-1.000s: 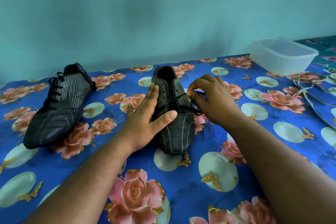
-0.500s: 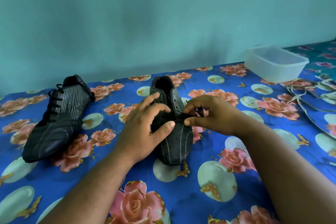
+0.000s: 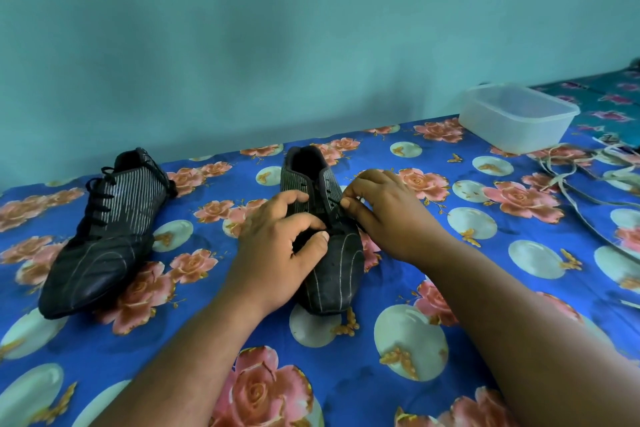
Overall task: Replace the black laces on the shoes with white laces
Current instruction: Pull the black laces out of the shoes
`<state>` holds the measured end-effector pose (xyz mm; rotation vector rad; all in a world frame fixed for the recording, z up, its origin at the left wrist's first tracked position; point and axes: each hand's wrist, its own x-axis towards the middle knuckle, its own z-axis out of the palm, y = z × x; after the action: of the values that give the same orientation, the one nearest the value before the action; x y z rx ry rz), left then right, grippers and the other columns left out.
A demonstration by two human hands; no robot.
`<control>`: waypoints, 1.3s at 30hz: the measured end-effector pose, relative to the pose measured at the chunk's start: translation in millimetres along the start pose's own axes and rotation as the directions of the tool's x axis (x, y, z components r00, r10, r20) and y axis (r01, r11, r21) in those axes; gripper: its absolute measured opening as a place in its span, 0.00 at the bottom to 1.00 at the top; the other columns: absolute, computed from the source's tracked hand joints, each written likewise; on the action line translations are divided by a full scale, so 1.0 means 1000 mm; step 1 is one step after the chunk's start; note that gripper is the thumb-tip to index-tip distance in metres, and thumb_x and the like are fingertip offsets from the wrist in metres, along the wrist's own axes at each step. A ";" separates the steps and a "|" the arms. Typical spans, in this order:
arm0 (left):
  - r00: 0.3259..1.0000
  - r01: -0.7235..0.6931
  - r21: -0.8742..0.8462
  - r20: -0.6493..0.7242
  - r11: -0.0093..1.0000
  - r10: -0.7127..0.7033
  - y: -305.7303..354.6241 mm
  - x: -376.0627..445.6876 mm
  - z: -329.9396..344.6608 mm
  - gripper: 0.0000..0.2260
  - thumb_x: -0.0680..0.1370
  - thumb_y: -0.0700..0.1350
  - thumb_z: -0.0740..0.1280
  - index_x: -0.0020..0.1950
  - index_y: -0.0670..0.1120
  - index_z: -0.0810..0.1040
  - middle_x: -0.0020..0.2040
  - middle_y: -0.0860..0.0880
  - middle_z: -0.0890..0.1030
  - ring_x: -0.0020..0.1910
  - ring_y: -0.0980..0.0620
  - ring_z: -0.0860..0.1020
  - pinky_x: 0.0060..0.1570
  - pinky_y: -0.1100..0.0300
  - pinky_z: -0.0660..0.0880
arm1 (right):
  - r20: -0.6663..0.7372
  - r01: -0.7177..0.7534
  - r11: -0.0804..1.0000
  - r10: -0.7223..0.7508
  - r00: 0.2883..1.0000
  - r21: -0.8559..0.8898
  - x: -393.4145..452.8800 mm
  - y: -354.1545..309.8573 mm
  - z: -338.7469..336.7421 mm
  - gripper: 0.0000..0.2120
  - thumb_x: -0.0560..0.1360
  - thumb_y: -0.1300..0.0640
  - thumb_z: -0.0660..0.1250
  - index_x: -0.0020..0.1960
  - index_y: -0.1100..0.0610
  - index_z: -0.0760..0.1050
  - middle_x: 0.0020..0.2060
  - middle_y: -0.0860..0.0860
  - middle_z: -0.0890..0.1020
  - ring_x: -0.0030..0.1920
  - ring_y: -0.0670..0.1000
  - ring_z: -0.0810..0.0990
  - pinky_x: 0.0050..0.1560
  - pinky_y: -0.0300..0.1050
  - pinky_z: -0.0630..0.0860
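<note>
Hands meet on the middle shoe (image 3: pixel 323 246): your left hand (image 3: pixel 277 246) grips it steady so your right hand (image 3: pixel 388 215) can pinch its black lace (image 3: pixel 334 201) free. White laces (image 3: pixel 568 177) wait far right.

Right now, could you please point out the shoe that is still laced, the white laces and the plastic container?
laced shoe (image 3: pixel 104 236): head view, on its striped side panel and toe junction.
white laces (image 3: pixel 568 180): head view, on a loose strand on the cloth.
plastic container (image 3: pixel 512 130): head view, on its front wall.
</note>
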<state>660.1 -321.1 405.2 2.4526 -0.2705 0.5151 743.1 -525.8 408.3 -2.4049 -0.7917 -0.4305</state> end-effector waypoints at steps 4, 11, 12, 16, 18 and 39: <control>0.995 0.095 -0.257 0.009 0.962 -0.096 0.004 -0.001 0.002 0.12 0.70 0.64 0.64 0.45 0.59 0.80 0.64 0.60 0.71 0.68 0.56 0.69 0.66 0.57 0.66 | 0.068 -0.042 0.987 0.032 0.997 0.152 0.000 0.006 -0.001 0.08 0.82 0.49 0.66 0.58 0.50 0.79 0.52 0.49 0.78 0.55 0.54 0.74 0.61 0.55 0.72; 0.974 0.223 -0.506 0.082 0.833 -0.211 0.006 -0.001 -0.003 0.05 0.69 0.52 0.73 0.44 0.55 0.83 0.63 0.59 0.75 0.65 0.59 0.73 0.67 0.56 0.70 | 0.330 -0.137 0.918 0.007 0.944 0.372 -0.007 0.012 -0.016 0.31 0.70 0.38 0.72 0.70 0.46 0.72 0.58 0.44 0.80 0.58 0.40 0.78 0.56 0.30 0.73; 0.970 0.237 -0.556 0.095 0.797 -0.223 0.006 -0.001 -0.004 0.06 0.68 0.52 0.73 0.43 0.54 0.83 0.63 0.57 0.76 0.65 0.57 0.74 0.66 0.56 0.70 | 0.330 -0.134 0.917 0.003 0.944 0.375 -0.007 0.013 -0.016 0.32 0.69 0.39 0.74 0.70 0.47 0.72 0.58 0.45 0.79 0.58 0.40 0.78 0.56 0.30 0.72; 0.961 0.250 -0.679 0.090 0.690 -0.260 0.006 0.001 -0.009 0.14 0.66 0.60 0.74 0.41 0.51 0.84 0.60 0.53 0.79 0.63 0.54 0.77 0.65 0.53 0.72 | 0.319 -0.130 0.905 -0.006 0.948 0.404 -0.005 0.013 -0.014 0.33 0.68 0.39 0.75 0.69 0.47 0.72 0.58 0.47 0.80 0.57 0.40 0.78 0.54 0.29 0.72; 0.972 0.190 -0.580 -0.004 0.792 -0.236 0.004 0.002 -0.006 0.16 0.68 0.63 0.73 0.42 0.52 0.85 0.57 0.55 0.80 0.62 0.54 0.77 0.65 0.51 0.73 | 0.315 -0.128 0.908 -0.005 0.949 0.400 -0.005 0.012 -0.014 0.33 0.67 0.39 0.75 0.69 0.47 0.72 0.58 0.47 0.80 0.57 0.39 0.77 0.53 0.27 0.71; 0.951 0.133 -0.262 -0.238 0.956 -0.197 -0.002 0.003 -0.002 0.15 0.77 0.60 0.63 0.46 0.50 0.80 0.49 0.55 0.77 0.52 0.55 0.77 0.55 0.51 0.75 | 0.249 -0.085 0.942 0.001 0.968 0.325 -0.001 0.019 -0.005 0.36 0.63 0.28 0.72 0.66 0.43 0.74 0.60 0.44 0.79 0.62 0.48 0.76 0.63 0.50 0.75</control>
<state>663.0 -319.2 406.9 2.1178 -0.0139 0.6811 753.5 -542.5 403.9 -2.1721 -0.8404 0.0253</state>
